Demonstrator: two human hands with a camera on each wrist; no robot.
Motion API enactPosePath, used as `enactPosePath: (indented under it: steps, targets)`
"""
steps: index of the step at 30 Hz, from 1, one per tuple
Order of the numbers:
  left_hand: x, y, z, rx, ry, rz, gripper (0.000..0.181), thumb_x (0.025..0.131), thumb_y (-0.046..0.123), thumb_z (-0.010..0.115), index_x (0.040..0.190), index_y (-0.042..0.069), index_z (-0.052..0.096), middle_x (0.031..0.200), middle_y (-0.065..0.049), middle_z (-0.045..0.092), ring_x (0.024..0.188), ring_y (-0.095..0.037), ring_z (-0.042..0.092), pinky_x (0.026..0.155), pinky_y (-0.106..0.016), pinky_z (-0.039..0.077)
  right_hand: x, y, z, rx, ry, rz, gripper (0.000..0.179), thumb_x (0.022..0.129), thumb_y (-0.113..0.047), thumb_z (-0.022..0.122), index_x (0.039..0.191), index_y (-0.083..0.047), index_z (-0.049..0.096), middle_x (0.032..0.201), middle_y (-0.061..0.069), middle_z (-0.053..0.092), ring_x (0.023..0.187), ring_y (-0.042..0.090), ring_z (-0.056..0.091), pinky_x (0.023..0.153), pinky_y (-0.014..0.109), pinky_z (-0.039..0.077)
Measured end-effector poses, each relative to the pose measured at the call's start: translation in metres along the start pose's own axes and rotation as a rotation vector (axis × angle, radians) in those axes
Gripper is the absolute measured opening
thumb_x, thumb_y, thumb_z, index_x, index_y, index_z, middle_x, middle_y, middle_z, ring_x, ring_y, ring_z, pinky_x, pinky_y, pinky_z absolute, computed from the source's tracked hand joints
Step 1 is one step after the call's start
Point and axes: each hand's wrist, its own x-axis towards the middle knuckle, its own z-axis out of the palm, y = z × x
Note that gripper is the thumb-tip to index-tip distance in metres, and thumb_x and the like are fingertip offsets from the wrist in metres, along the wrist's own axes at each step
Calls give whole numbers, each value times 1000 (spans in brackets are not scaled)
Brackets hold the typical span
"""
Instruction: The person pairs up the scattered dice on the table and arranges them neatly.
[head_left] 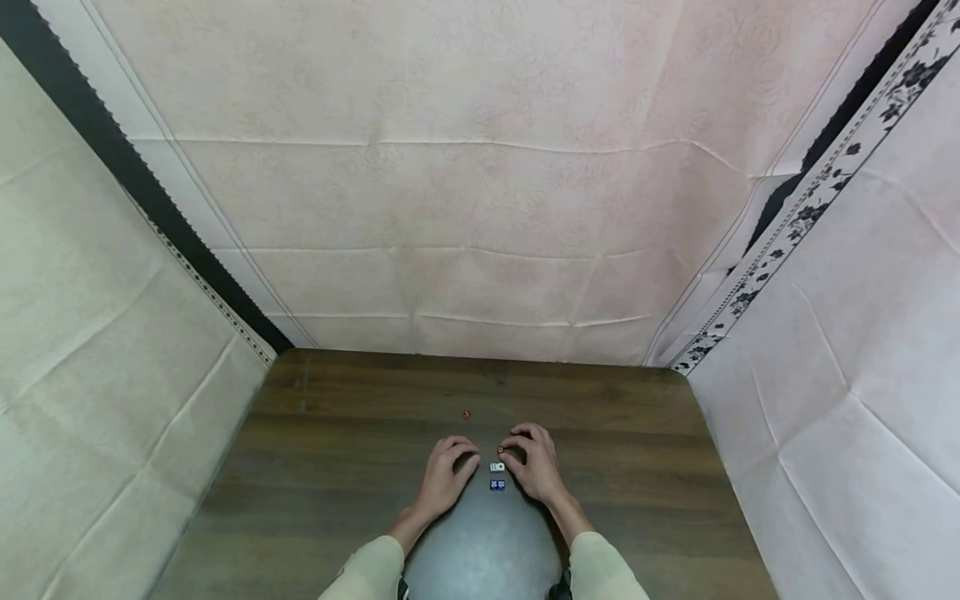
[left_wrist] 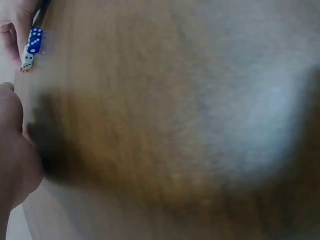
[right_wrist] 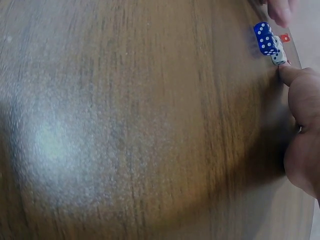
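My right hand (head_left: 534, 465) pinches a red die (head_left: 500, 450) between thumb and forefinger. Just nearer than that die, a pair of white dice (head_left: 497, 467) sits side by side on the wooden table. A pair of blue dice (head_left: 497, 485) lies in a row below the white ones; both pairs also show in the right wrist view, where the blue dice (right_wrist: 265, 38) stand before the white dice (right_wrist: 278, 51). To the left of the dice, my left hand (head_left: 444, 477) rests with loosely bent fingers and holds nothing. Farther back lies another red die (head_left: 467, 414), apart from both hands.
The brown wooden table (head_left: 337, 467) has rounded far corners and a glossy patch of reflected light near the front. Pale cloth (head_left: 465, 192) hangs behind it, with more cloth (head_left: 847, 400) along the right side and the left.
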Motion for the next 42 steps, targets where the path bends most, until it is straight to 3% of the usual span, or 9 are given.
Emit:
enactPosePath:
  steps: [11,16,27,42]
  targets:
    - [33,-7,-11,29,134,-77,22,101,8,85,121,2,83,123,-14,79,113,-34,70,101,-62,54,0,6,4,-12,45,-71,10,96,-15,90,104,-20,86,135,12,71,138,42,57,116,71,41]
    - [45,-12,-12,47,108,-158,25,102,12,85,125,3,82,127,-16,78,117,-38,69,106,-65,52,-1,11,7,-10,85,-104,11,96,-15,90,103,-21,85,133,10,71,135,41,57,113,68,40]
    - [60,-21,-6,149,52,-266,27,100,18,88,126,10,82,132,-15,78,125,-39,69,113,-65,51,-1,4,3,-18,22,-14,10,97,-13,90,105,-17,86,136,14,71,141,42,57,120,71,41]
    - [71,-29,4,245,36,-308,28,98,24,91,119,8,85,130,-16,77,127,-41,67,122,-65,46,-2,2,2,-26,19,-3,9,97,-14,90,105,-17,86,137,12,71,143,42,57,121,68,42]
